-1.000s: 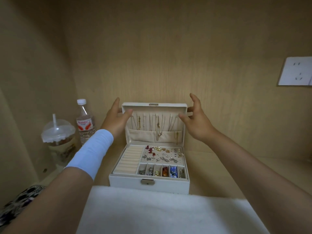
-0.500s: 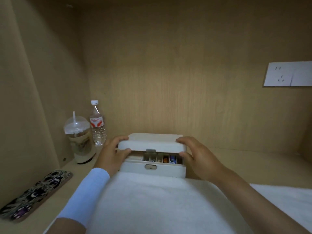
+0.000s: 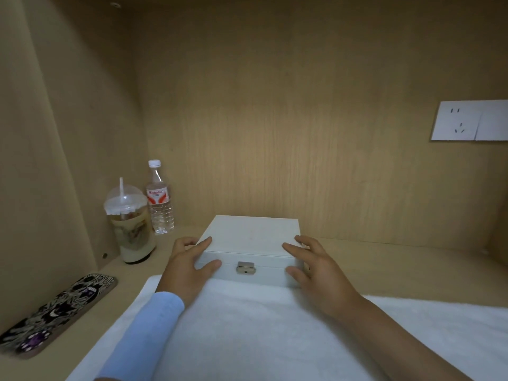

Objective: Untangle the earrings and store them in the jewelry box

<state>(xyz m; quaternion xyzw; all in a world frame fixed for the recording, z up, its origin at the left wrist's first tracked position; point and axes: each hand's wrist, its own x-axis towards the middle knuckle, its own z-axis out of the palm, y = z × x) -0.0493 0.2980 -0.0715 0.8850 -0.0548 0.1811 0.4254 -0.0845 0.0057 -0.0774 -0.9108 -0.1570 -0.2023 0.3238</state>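
The fingers (image 3: pixel 205 242) of the left hand (image 3: pixel 189 266) and the right hand (image 3: pixel 321 273) are spread and laid against the front corners of the closed jewelry box (image 3: pixel 253 237), seemingly without gripping. The box is set at the far edge of a white cloth (image 3: pixel 247 325), toward the back edge of the tabletop (image 3: pixel 384 259). A lidded cup (image 3: pixel 132 232) and a water bottle (image 3: pixel 160 204) are stood in the far left corner.

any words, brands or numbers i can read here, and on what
Bottle label: white lettering on a red band, too blurred to read.
Cup, phone case, socket, box: no text visible.
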